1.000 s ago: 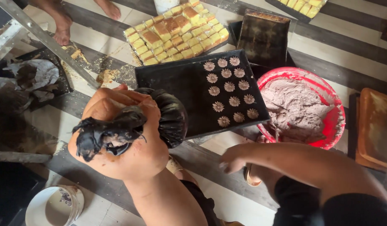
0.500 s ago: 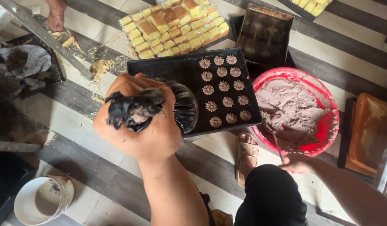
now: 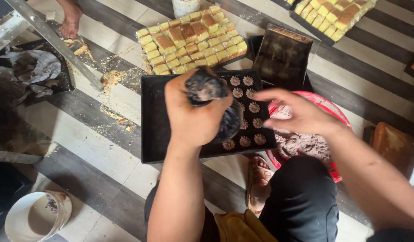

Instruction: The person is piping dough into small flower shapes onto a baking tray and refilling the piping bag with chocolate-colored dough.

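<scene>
Piping is seen over the black baking tray (image 3: 155,134), which serves as landmark; a dark piping bag (image 3: 216,105) is gripped in the left hand (image 3: 193,114), fingers wrapped tight about its twisted top, above the tray's middle; the right hand (image 3: 301,114) is held spread, fingers loose and empty, over the tray's right edge; rosette-shaped dough pieces (image 3: 247,112) are set in rows on the tray's right part; a red bowl of brownish dough (image 3: 325,105) is found just right of the tray; small yellow cakes (image 3: 193,38) lie beyond its far edge; a white bucket (image 3: 34,219) stands well off its near-left corner.
</scene>
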